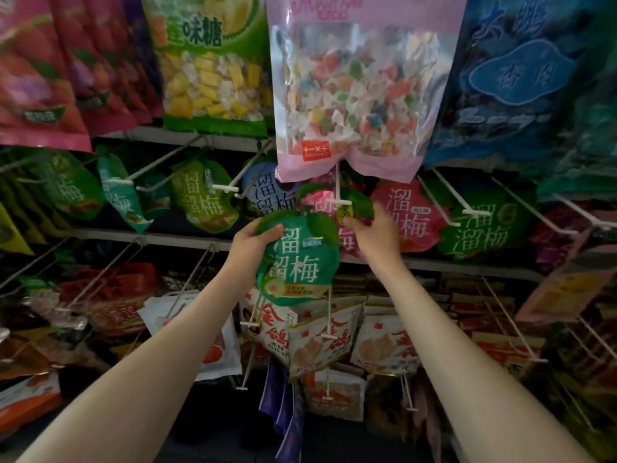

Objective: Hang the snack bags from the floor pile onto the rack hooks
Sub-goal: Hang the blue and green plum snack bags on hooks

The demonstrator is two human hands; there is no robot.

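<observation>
- The left hand (248,240) is gripping the upper left edge of a round teal-green foil snack bag with white characters (297,262), thumb lying across the bag's front.
- The right hand (370,233) is closing its fingers on the bag's top right, at the green leaf-shaped tab (322,225).
- Both bare forearms are reaching up from the bottom corners of the view toward the rack.
- The teal-green bag is hanging in the air between the two hands, upright, just below the white tip of a metal rack hook (338,195); whether the bag is touching that hook cannot be told.
- A pink foil bag (320,202) is sitting on that hook, directly behind the held bag.
- A large pink-bordered clear bag of mixed wrapped candies (354,95) is hanging above the hook, on the upper row.
- A green bag of yellow candies (213,68) is hanging to its left, and a blue bag (510,78) to its right.
- Red-and-white snack bags (320,342) are filling the row below the hands.
</observation>
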